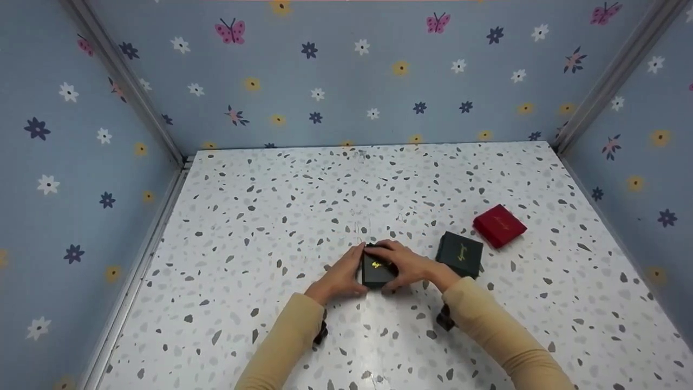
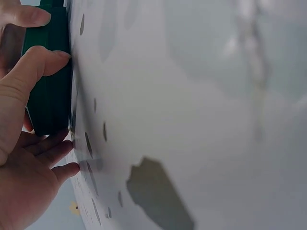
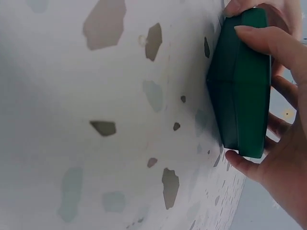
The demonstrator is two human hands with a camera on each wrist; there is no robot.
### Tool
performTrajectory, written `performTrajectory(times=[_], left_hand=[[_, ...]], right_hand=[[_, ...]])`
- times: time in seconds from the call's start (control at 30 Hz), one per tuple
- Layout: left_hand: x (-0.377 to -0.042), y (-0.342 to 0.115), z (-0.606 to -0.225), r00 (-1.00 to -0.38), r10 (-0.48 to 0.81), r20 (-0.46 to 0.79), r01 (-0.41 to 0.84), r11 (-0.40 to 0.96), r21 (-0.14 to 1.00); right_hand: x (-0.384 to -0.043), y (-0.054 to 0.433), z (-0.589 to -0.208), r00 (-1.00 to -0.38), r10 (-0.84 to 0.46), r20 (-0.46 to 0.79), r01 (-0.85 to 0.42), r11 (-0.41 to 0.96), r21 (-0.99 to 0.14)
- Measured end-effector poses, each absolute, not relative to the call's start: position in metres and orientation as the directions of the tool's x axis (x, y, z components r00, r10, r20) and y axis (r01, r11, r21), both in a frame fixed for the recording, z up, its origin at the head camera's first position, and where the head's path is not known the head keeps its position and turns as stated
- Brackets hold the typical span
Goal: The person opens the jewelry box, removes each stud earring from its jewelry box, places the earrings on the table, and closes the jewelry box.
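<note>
Head view, sleeves: nearest us, two tan sleeves (image 1: 503, 330) reach in over the speckled table (image 1: 281, 195).
Left hand (image 1: 340, 275): clamped on the held green box (image 1: 376, 276), thumb at its near corner, fingertips at the far one.
Right hand (image 1: 409, 264): also clamped on that box, thumb on the near side, other fingers bent round the far side.
Held green box: between both hands on the table, gold lettering upward; in the right wrist view we make out a seam between its two parts.
Seam risk: if our two hands squeeze or lift unevenly, we judge the upper part could tilt and bind, or the box skid.
Second green box (image 1: 460, 253): just beyond the right wrist; we cannot tell whether they touch. A wide swing of that forearm could knock it.
Red box (image 1: 499, 226): farther out, near the second green box, which could be pushed into it by such a knock.
Wall (image 1: 346, 70): blue, flowered, behind everything.
</note>
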State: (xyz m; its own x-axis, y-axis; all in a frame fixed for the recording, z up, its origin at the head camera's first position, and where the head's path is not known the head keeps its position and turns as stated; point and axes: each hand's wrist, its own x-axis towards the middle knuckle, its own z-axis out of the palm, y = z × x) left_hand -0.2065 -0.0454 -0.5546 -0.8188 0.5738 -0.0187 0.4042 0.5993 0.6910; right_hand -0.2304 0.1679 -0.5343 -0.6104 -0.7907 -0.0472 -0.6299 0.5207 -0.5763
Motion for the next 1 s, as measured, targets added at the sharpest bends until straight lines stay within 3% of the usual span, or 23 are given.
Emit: performTrajectory(times=[0.57,1.0], left_hand=[[-0.2057,-0.0456,-0.5569,-0.816,0.578,0.018,0.425,0.577,0.697],[-0.2046,-0.0455,-0.5560,-0.818,0.575,0.008,0.419,0.587,0.693]], right_hand=[[-0.2252,0.1602,-0.5327,-0.668,-0.744,0.014,-0.668,0.592,-0.451],[-0.2256,0.1640,-0.5311,-0.678,-0.735,0.004,-0.647,0.595,-0.477]])
